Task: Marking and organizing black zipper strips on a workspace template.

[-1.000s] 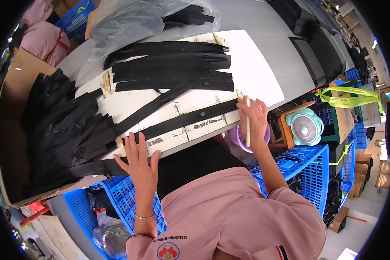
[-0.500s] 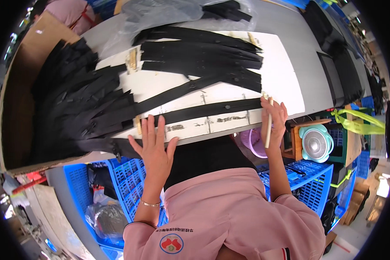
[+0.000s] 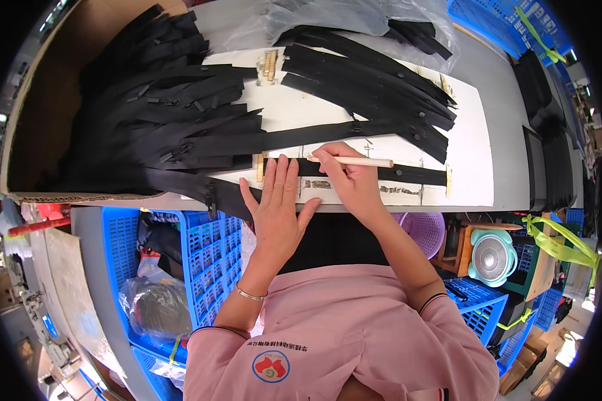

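left hand (image 3: pixel 277 217) spread, fingertips on the 9 o'clock end of one black strip (image 3: pixel 411 175), near one white board's (image 3: pixel 471 150) 6 o'clock edge, right hand (image 3: pixel 354 179) pinching one pale pen (image 3: pixel 371 162) at the left's 2 o'clock, one cardboard box (image 3: pixel 107 23) at 10 o'clock

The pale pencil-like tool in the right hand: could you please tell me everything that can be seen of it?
The pale pencil-like tool is slim, straight and cream-coloured, perhaps wooden, though the material cannot be told for sure. The right hand grips it near its left end. It lies almost level in the picture, with its longer free part pointing right. Its left end is over the long black strip; whether it touches the strip cannot be told.
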The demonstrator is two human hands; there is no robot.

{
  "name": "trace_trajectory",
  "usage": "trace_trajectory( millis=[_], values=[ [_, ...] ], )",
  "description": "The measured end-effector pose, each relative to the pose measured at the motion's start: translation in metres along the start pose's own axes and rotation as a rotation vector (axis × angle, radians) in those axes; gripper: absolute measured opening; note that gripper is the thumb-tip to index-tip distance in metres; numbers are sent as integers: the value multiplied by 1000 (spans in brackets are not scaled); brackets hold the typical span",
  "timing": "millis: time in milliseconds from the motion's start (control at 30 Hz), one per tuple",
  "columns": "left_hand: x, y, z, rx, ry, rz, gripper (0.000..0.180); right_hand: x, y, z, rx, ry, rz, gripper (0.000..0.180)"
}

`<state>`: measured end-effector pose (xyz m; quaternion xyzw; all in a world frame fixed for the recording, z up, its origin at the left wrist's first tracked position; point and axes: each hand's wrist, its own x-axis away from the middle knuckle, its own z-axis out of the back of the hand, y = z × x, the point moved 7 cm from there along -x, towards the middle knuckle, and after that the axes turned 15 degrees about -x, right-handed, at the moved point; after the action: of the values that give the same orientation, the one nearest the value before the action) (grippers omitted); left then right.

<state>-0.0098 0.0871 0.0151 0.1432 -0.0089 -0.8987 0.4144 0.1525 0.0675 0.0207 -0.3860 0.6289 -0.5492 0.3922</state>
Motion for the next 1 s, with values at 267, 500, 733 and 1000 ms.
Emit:
trace_trajectory(
  millis=[267,500,733,1000],
  values=[
    [-2,-2,6,54,-10,23,76,-3,10,-9,93,-21,56,23],
    [-3,-2,6,80,-13,27,75,-3,7,-11,141,-37,77,21],
    [-2,-3,4,52,-7,18,77,-3,6,-8,72,-9,110,20],
    [-3,0,3,51,-27,21,77,0,3,-13,167,-119,141,25]
  ],
)
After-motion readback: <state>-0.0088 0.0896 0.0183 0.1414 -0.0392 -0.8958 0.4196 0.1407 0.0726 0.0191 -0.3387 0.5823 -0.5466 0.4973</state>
